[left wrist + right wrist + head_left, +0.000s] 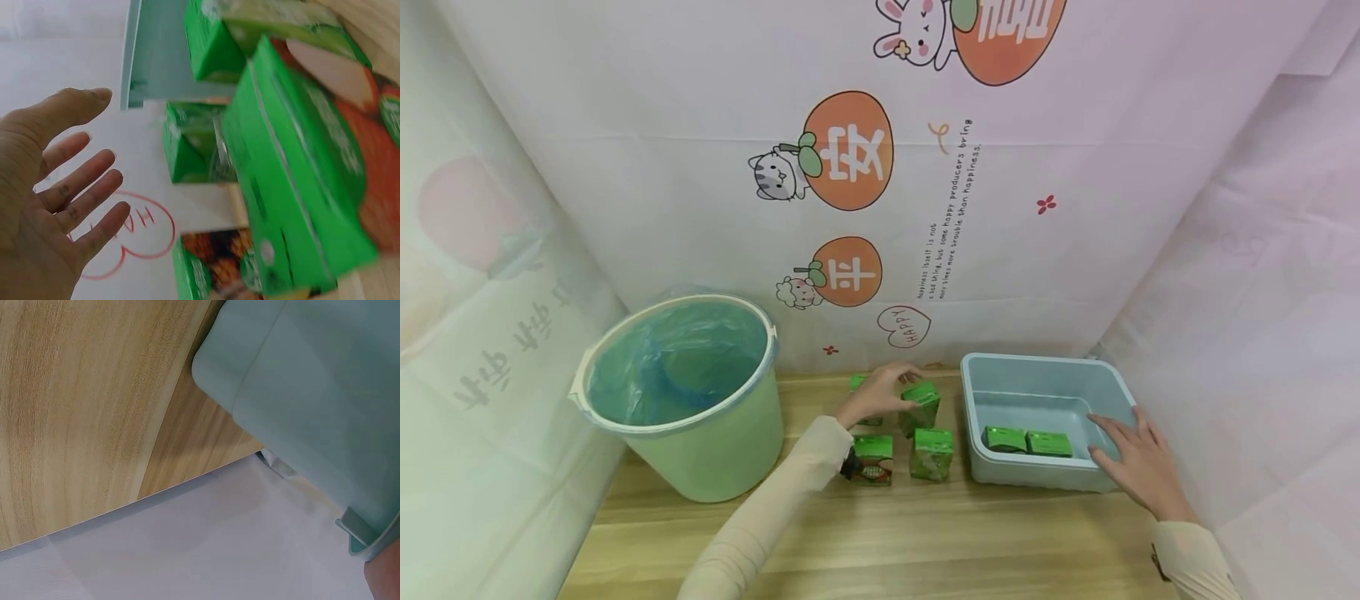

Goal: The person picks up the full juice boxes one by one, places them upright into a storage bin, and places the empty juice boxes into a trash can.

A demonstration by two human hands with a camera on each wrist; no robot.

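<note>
My left hand (pixel 880 393) reaches over a group of small green cartons, its fingers stretched out beside the back right carton (pixel 925 408). In the left wrist view a gap shows between the spread fingers (pixel 94 187) and the nearest carton (pixel 300 169), which has a food picture on its side. Two more cartons stand in front, one on the left (pixel 874 460) and one on the right (pixel 932 455); another is partly hidden behind the left hand. My right hand (pixel 1138 462) rests on the right rim of a light blue bin (pixel 1037 475), fingers extended over it.
Inside the bin two green cartons, one left (pixel 1004 439) and one right (pixel 1049 444), lie side by side near the front wall. A green bucket (pixel 715 458) lined with a blue bag stands on the left of the wooden table (pixel 985 542). White printed sheets (pixel 700 208) enclose the table.
</note>
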